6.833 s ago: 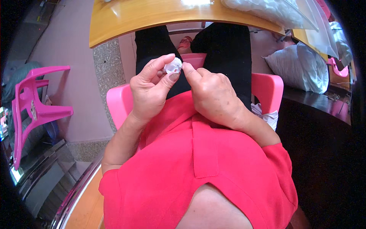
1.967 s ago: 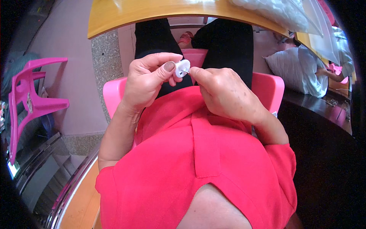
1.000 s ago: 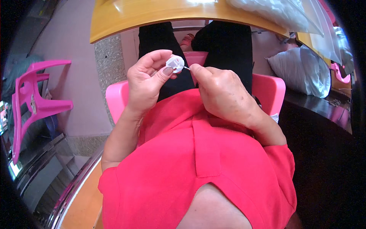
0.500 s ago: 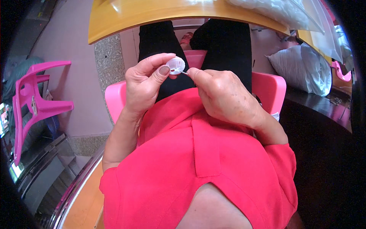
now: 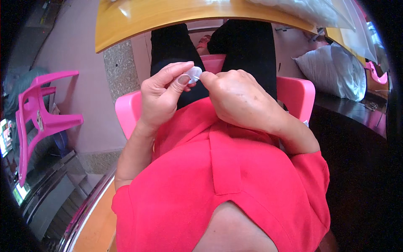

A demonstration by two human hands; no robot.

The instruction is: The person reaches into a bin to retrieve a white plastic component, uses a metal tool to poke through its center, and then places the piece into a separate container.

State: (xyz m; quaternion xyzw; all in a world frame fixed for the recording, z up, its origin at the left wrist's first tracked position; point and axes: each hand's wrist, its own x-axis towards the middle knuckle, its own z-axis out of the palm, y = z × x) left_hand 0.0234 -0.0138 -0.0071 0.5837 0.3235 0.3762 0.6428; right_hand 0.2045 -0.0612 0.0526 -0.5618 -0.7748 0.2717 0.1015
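Between the thumb and fingers of my left hand (image 5: pixel 164 89) is a small, round, white plastic cup-like piece (image 5: pixel 194 72), its hollow side facing up and to the right. My right hand (image 5: pixel 236 95) is closed in a pinch around a thin metal tool (image 5: pixel 197 77), whose tip reaches into the hollow of the white piece. The rest of that tool is hidden in my right fist, so its kind does not show. Both hands are held above my lap, close together.
A yellow-orange table (image 5: pixel 176 16) curves across the far side, with clear plastic bags (image 5: pixel 310 12) on its right part. A stuffed white sack (image 5: pixel 333 71) stands at the right. To the left is a pink plastic chair (image 5: pixel 35 113). Pink seat parts (image 5: pixel 296 95) flank my legs.
My right hand has moved a little left, closer to the white piece, and now covers more of the thin tool. The white piece has tilted and shows a narrower opening.
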